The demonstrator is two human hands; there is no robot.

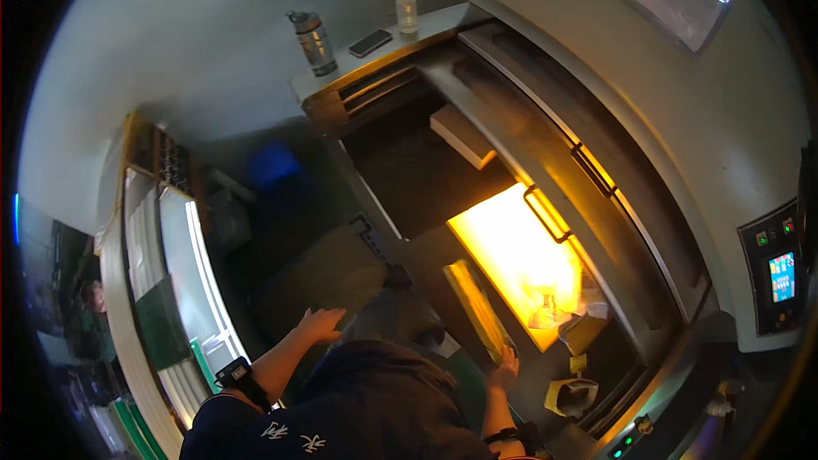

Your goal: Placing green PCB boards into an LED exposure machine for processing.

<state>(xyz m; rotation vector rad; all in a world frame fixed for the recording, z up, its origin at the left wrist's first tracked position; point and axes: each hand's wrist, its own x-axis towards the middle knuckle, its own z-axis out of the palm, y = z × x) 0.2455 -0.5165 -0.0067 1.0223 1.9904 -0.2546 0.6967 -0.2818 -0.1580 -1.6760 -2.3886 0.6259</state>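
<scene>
My right hand (504, 368) is at the near end of a long narrow flat piece (477, 307), lit yellow along its top, with fingers curled against that end. The piece lies or is held along the left side of a brightly glowing yellow light panel (503, 230). What it is made of, I cannot make out. Well away to the left, my left hand (320, 325) hangs in front of my body with fingers stretched out, holding nothing. Just right of the piece, a small clear object (545, 313) stands on the glowing panel's near part.
A cabinet door with a black handle (547, 215) runs along the right. Behind lie a pale block (462, 138), a bottle (313, 44), a phone (371, 43) and a squeeze bottle (407, 10). A ring-shaped yellowish object (558, 385) is near right; a shelf rack (141, 290) stands left.
</scene>
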